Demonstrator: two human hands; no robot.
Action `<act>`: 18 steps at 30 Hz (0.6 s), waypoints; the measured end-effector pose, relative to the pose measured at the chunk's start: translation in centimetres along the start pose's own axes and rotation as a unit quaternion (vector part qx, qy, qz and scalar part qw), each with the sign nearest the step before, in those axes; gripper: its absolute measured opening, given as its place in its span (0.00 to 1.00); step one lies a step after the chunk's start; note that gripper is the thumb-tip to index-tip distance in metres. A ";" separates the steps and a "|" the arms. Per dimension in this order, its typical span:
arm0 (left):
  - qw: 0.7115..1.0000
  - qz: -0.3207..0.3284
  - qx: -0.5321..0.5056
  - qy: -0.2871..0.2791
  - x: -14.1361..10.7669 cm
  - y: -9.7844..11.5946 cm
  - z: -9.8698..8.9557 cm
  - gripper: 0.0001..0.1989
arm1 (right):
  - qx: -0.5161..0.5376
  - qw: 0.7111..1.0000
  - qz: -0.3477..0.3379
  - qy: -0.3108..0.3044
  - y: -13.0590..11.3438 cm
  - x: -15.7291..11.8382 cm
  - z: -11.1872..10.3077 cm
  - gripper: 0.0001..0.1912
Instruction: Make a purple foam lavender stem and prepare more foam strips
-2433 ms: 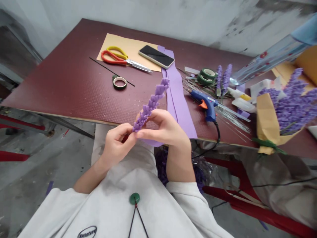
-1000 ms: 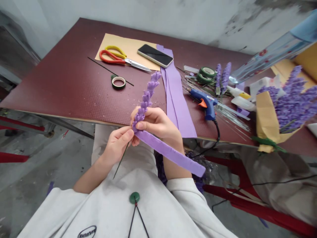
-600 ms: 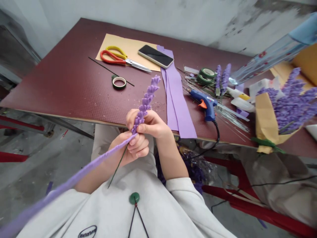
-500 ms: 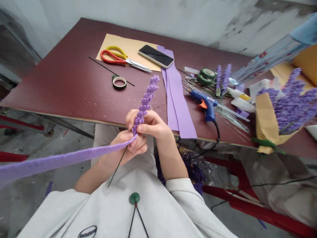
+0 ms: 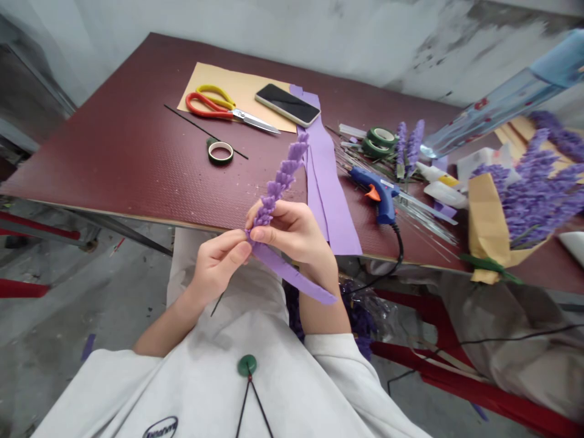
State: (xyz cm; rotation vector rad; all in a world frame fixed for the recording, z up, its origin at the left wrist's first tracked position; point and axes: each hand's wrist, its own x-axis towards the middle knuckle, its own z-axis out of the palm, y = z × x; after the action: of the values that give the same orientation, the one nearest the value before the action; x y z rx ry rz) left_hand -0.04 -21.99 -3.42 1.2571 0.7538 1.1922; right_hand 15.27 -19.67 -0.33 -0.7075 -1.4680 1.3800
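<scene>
A purple paper lavender flower (image 5: 281, 177) tilts up and to the right between my hands, in front of the table edge. My right hand (image 5: 292, 234) is closed around its lower part, thumb on the near side. My left hand (image 5: 222, 258) pinches the base, where the purple paper strip (image 5: 296, 277) meets the stem. The strip's loose end hangs down to the right, across my right wrist. Below my left hand the thin green wire stem (image 5: 217, 304) sticks out. Fingers hide the exact point where strip and stem join.
On the table (image 5: 114, 152) lie scissors (image 5: 232, 112), a phone (image 5: 287, 104), a green tape roll (image 5: 220, 152) and purple paper strips (image 5: 326, 182). To the right are a blue glue gun (image 5: 376, 188), wires, a bottle (image 5: 497, 100) and a wrapped lavender bouquet (image 5: 524, 201).
The strip has swung from the far left to the lower right of the flower. The flower has shifted slightly right and leans more; my left hand has turned at its base.
</scene>
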 end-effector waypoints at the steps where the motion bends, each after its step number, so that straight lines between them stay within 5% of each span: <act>1: 0.998 -0.029 -0.045 -0.010 -0.1 -0.1 0.1 0.15 | 0.024 1.000 0.015 -0.008 0.1 0.1 0.0 0.08; 7: 0.920 -0.231 -0.301 -0.095 0.0 -0.5 0.6 0.18 | 0.035 0.998 -0.031 -0.052 1.0 0.9 -0.8 0.12; 11: 0.870 -0.293 -0.363 -0.164 0.4 -0.1 1.1 0.18 | 0.043 0.991 -0.072 -0.108 2.5 1.5 -1.3 0.12; 15: 0.875 -0.287 -0.356 -0.156 0.6 0.2 1.8 0.22 | 0.089 0.983 -0.098 -0.129 3.8 1.7 -1.4 0.13; 18: 0.910 -0.243 -0.321 -0.097 0.6 -0.1 1.7 0.18 | 0.085 0.988 -0.080 -0.104 3.5 1.3 -1.3 0.12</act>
State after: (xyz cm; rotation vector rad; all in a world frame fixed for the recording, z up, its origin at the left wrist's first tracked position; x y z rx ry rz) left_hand 1.73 -21.90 -3.10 0.5737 0.4282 0.7854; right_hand 15.24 -17.32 -3.51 -0.3381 -1.5099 1.4665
